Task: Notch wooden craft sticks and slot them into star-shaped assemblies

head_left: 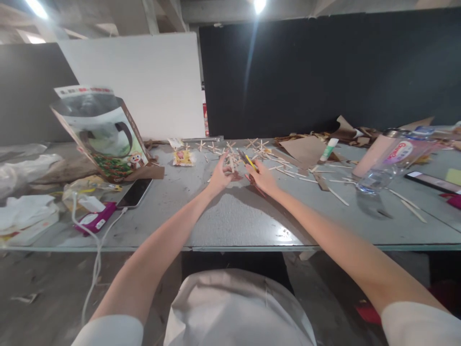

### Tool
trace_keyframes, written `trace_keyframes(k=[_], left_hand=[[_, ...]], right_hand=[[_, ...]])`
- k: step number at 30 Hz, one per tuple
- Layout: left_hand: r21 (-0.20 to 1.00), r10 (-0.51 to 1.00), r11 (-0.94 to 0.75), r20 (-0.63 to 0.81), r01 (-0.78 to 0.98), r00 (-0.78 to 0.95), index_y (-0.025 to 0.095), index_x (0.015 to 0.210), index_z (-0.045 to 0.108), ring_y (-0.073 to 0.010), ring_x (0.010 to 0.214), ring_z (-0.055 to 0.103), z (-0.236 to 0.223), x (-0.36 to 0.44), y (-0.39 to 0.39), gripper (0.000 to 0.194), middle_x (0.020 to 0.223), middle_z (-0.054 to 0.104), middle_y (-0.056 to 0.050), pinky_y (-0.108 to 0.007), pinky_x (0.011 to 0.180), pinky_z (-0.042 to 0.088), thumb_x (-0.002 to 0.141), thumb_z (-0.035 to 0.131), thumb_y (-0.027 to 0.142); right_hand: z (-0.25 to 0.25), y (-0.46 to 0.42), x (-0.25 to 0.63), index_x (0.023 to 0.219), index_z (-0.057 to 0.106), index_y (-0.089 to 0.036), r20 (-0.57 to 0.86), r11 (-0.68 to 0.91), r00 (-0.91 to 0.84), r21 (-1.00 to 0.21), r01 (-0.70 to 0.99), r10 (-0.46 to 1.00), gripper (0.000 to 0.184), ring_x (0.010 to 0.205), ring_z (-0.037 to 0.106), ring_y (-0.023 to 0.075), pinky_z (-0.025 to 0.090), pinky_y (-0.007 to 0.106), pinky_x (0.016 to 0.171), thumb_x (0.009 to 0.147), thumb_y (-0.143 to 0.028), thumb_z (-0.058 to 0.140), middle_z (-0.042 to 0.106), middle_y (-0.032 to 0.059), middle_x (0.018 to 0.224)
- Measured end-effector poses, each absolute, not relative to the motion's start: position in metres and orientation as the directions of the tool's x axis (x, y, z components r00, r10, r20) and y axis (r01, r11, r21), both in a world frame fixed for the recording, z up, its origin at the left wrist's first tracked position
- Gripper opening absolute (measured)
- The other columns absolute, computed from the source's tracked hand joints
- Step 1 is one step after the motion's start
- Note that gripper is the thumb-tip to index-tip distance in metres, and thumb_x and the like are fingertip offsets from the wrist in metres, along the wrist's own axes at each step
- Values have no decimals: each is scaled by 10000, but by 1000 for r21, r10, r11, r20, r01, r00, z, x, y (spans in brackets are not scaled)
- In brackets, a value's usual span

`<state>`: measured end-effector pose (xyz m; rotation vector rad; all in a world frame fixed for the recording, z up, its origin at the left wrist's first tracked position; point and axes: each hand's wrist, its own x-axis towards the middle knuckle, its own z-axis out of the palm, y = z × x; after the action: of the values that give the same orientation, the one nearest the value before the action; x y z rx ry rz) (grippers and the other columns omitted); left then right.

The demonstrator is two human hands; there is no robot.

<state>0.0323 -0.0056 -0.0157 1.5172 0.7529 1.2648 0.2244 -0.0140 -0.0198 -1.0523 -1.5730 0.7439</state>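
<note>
My left hand is closed around a pale wooden stick, its fingers curled near the middle of the table. Just to the right, my right hand grips pliers with dark jaws and yellow-and-red handles. The jaws point up and left, near the stick; whether they touch it I cannot tell. Behind both hands lie several star-shaped pieces of crossed sticks. Loose thin sticks are scattered to the right of my right hand.
Left of my hands are a small yellow packet, a printed bag, a phone and a purple power bank with white cable. To the right stand a glue stick, a pink tumbler and a clear bottle. Cardboard lies behind.
</note>
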Motion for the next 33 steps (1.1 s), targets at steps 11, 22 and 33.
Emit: trace_keyframes(k=[11, 22, 33], left_hand=[[932, 929, -355, 361, -78, 88, 257, 1433, 372, -255, 809, 814, -25, 12, 12, 793, 813, 761, -26, -416, 794, 654, 788, 832, 212], [912, 909, -408, 411, -46, 74, 230, 1534, 349, -199, 697, 777, -22, 16, 11, 885, 717, 751, 35, -404, 804, 656, 747, 744, 141], [925, 921, -377, 379, -40, 87, 224, 1475, 388, -224, 741, 798, -22, 20, 8, 818, 712, 751, 34, -427, 818, 660, 731, 704, 97]], right_hand=[[-27, -22, 219, 1451, 632, -234, 593, 593, -265, -466, 657, 760, 441, 848, 778, 303, 568, 388, 805, 1031, -322, 527, 818, 114, 1074], [-31, -27, 210, 1484, 611, -230, 601, 665, -373, -386, 639, 707, 457, 1094, 777, 305, 594, 412, 949, 1048, -283, 485, 777, 117, 1287], [-32, -26, 209, 1463, 624, -228, 605, 674, -374, -396, 624, 702, 449, 1081, 778, 304, 599, 403, 934, 1034, -259, 494, 784, 120, 1264]])
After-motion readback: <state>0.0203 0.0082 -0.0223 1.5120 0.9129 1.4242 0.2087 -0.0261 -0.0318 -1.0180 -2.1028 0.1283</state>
